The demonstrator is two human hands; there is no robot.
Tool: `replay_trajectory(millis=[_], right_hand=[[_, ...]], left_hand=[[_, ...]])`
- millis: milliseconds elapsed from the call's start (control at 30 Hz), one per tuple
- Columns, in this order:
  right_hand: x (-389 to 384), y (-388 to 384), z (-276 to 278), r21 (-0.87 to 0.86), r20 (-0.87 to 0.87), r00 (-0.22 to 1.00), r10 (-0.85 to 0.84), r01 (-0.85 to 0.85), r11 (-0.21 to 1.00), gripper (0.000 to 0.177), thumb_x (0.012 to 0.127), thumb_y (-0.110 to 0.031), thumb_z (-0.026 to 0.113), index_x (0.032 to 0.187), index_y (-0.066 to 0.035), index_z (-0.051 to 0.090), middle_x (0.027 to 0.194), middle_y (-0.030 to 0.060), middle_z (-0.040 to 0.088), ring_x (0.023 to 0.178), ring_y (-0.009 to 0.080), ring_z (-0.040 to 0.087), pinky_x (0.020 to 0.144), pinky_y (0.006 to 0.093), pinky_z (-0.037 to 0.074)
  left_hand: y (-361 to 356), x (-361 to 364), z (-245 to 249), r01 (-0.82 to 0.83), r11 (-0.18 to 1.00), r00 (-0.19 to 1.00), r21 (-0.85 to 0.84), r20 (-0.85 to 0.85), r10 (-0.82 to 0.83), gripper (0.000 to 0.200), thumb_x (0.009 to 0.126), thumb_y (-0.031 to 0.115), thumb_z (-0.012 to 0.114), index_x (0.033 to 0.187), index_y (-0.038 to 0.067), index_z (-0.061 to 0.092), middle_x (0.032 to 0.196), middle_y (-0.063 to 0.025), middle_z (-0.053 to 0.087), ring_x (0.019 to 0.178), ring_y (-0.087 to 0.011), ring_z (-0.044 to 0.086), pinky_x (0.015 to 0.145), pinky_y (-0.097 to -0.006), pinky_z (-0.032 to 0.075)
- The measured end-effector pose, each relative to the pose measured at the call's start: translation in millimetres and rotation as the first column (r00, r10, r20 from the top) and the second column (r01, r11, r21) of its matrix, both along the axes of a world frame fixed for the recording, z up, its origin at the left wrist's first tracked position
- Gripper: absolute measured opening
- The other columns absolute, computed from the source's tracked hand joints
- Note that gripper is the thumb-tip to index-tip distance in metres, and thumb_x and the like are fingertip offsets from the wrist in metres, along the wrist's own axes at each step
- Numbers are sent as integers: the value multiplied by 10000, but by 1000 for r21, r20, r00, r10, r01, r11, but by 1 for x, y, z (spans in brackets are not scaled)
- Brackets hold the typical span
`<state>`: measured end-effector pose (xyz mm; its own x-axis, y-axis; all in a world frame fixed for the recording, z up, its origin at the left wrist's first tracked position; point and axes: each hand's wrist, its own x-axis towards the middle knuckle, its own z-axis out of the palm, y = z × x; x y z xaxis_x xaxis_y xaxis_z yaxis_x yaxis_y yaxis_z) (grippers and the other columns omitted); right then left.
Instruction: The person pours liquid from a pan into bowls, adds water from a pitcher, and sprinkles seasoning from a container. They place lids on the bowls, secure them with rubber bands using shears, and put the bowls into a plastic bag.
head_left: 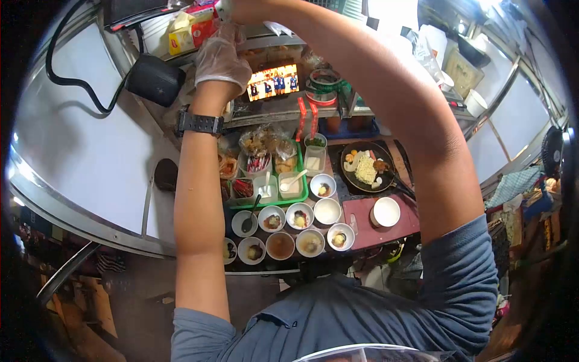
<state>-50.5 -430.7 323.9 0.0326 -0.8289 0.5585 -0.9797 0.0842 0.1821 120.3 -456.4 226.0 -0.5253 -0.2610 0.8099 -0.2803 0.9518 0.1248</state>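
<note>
Nine-plus bowls, mostly filled.

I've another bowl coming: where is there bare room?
On the red board, between the white cup and the small bowls, and along its near edge. The green tray and the bowls before it are crowded.

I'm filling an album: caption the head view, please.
Gloved left hand raised beyond white bowls and a pan of noodles.

The top edge crops the right hand, its grip unclear, and figures on the lit screen are blurred.
</note>
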Motion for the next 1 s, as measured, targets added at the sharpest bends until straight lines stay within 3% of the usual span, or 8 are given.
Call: replay_trajectory(millis=[133,233,300,667,767,800,867,1000], right_hand=[[-3,-14,-5,-149,236,968,79,-44,988,422,934,-381,575,1106,-52,774,1170,231,748,1093,388,729,927,500,568],[19,13,6,22,0,1000,3,-3,1000,436,953,-371,530,1157,-68,767,1218,233,732,1152,393,705,995,496,542],[35,32,5,-98,348,938,-11,48,994,411,955,-334,524,1170,-82,768,1219,227,735,1162,401,702,1005,493,543],[85,108,8,-271,252,967,-26,96,958,297,895,-259,671,1056,-27,763,1032,251,756,1001,404,742,837,491,600],[87,121,-27,-573,181,964,196,-59,817,255,765,-144,716,961,18,707,992,240,729,975,411,709,826,530,570],[105,158,-52,-652,-45,963,264,-229,722,241,746,-119,701,931,10,615,968,234,646,962,446,625,839,534,524],[132,201,-106,-628,12,933,359,-272,729,292,762,-104,676,1021,-6,584,1053,214,627,995,432,600,898,507,501],[168,269,-227,-536,123,874,470,-340,773,169,789,-79,669,943,-35,614,1378,221,641,1260,410,606,987,523,511]], left_hand=[[0,-8,-7,69,996,994,-63,-75,-74,469,798,69,658,1251,78,536,1126,-250,683,1072,-479,647,910,-523,526],[-1,-9,-5,49,996,996,-74,-68,-54,487,781,74,651,1252,71,530,1106,-249,682,1045,-485,653,903,-542,520],[3,-8,-2,37,996,998,-75,-45,-40,473,779,77,650,1237,73,531,1102,-247,683,1032,-483,656,897,-548,518],[-10,-5,-6,66,968,998,-243,-1,-68,462,782,20,627,1241,66,597,1141,-193,694,1066,-427,670,901,-524,528],[-10,12,-11,211,815,872,-539,-273,-407,472,878,-21,702,1339,47,625,1324,-186,608,1199,-368,596,966,-482,537],[27,23,-20,561,804,740,-200,-314,-595,630,872,245,692,1446,73,500,1450,-196,498,1257,-377,580,1038,-498,497],[102,46,-34,988,-154,-61,8,-897,-438,1118,859,776,673,1661,124,248,1704,-217,277,1374,-396,547,1183,-532,417],[175,82,-121,976,-95,146,194,-918,-369,1126,750,588,836,1602,111,277,1560,-199,377,1332,-359,541,1122,-510,450]])
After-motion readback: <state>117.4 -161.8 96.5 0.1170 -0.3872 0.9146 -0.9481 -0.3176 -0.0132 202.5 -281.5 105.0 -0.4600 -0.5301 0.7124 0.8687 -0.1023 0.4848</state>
